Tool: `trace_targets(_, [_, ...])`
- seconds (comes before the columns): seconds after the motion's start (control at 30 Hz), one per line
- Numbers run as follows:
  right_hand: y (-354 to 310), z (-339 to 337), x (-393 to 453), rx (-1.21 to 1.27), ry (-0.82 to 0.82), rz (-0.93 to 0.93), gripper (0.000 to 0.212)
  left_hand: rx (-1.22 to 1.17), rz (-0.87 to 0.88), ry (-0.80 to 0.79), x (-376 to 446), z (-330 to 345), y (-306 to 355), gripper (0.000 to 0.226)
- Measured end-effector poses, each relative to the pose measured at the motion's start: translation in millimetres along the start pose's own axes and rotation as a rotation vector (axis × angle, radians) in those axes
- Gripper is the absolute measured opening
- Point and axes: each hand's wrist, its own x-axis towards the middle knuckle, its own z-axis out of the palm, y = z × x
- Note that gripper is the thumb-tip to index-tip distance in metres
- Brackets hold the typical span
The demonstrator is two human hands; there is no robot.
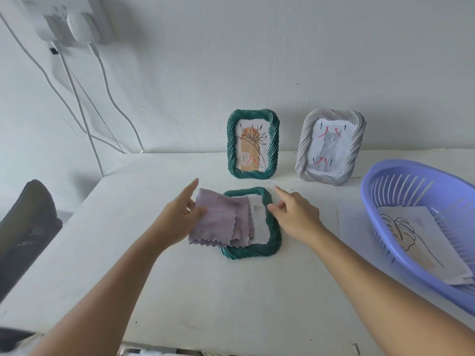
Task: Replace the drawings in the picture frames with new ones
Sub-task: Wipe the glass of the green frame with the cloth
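Observation:
A green twisted-rim picture frame (pixel 267 249) lies flat in the middle of the white table (pixel 205 299), with a white sheet (pixel 258 222) inside it. My left hand (pixel 177 219) grips a folded lilac cloth (pixel 218 222) that covers the frame's left part. My right hand (pixel 295 214) pinches the frame's right rim, forefinger pointing out. Behind them, against the wall, stand a green frame (pixel 253 145) holding a plant drawing and a grey frame (pixel 330 147) holding a cat drawing.
A purple plastic basket (pixel 370 191) at the right holds sheets with line drawings (pixel 401 227). A loose white sheet (pixel 352 222) lies beside it. White cables (pixel 108 98) hang from a wall socket at the upper left. A dark chair back (pixel 28 222) stands left of the table.

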Motion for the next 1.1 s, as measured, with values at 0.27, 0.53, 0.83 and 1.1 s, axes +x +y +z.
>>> trace_targets(0.27, [-4.4, 13.4, -0.7, -0.17, -0.004, 0.013, 0.061, 0.164, -0.15, 0.082, -5.9, -44.7, -58.2, 0.073])
trace_targets(0.53, [-4.4, 13.9, -3.8, -0.166, -0.011, 0.019, 0.067, 0.38, -0.113, 0.221, -9.8, -36.5, -52.0, 0.077])
trace_targets(0.83, [-9.1, 10.3, -11.1, -0.176, -0.038, 0.026, 0.079, 0.659, -0.038, 0.01, -4.1, 30.9, 20.7, 0.082])
trace_targets(1.1, [-11.1, 7.4, -14.9, -0.14, -0.032, -0.003, 0.075, 0.619, -0.055, -0.016, -9.0, 53.9, 18.8, 0.067])
